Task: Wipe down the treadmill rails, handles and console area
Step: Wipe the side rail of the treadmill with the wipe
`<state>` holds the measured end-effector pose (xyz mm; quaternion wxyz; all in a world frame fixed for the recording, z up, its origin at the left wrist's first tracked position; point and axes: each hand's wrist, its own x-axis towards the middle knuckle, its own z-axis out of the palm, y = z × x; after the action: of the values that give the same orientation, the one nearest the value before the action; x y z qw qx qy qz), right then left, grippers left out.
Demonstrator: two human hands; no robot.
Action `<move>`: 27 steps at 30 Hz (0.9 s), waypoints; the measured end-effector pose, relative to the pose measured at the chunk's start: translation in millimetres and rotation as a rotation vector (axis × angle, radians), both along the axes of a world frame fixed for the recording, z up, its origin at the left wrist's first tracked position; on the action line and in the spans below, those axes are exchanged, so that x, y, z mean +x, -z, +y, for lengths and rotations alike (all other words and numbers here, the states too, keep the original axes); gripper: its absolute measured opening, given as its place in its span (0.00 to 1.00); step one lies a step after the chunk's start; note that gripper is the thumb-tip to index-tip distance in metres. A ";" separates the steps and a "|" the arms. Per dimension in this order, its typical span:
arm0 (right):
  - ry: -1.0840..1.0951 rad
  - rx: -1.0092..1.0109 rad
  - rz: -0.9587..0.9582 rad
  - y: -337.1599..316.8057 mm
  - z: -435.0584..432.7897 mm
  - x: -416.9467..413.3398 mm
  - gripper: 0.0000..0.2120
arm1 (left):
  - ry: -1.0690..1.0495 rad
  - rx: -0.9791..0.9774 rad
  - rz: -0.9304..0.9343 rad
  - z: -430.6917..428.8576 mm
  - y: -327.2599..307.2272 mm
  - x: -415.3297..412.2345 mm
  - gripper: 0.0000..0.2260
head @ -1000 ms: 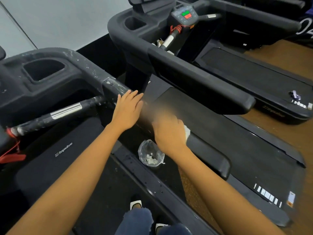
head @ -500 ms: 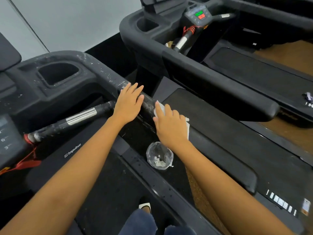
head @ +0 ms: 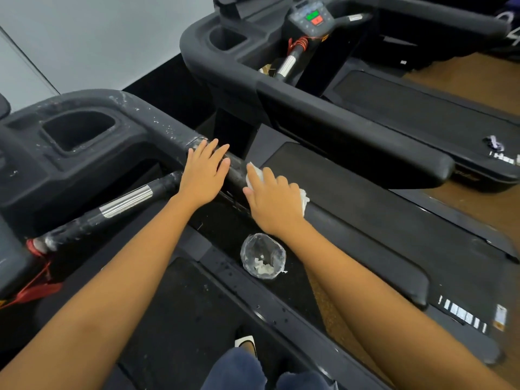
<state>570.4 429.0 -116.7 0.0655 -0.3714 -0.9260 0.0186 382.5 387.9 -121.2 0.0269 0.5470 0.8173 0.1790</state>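
Right hand gripping crumpled white wipe slid up speckled black treadmill rail toward flat open left hand; upper rail likely next.

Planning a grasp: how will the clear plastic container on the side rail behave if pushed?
The clear plastic container looks thin and crinkled, so it probably buckles under a firm pinch. Holding only a few white scraps, it is likely very light. Loose on the smooth side rail, it may slide.
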 end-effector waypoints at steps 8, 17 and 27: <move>0.145 0.011 0.005 -2.4 -6.6 10.8 0.25 | 0.015 -0.004 -0.017 -1.8 -0.6 -4.3 0.21; 0.055 0.010 0.039 -3.0 -0.1 4.7 0.25 | 0.020 0.001 -0.004 -1.6 1.5 -6.5 0.21; 0.117 -0.069 0.043 -3.8 -0.2 -71.3 0.28 | 0.010 0.108 -0.131 4.8 -9.5 -17.9 0.19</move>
<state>499.2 428.8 -112.9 0.0734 -0.4263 -0.8999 0.0547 364.6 392.8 -111.7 0.0515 0.5391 0.8001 0.2582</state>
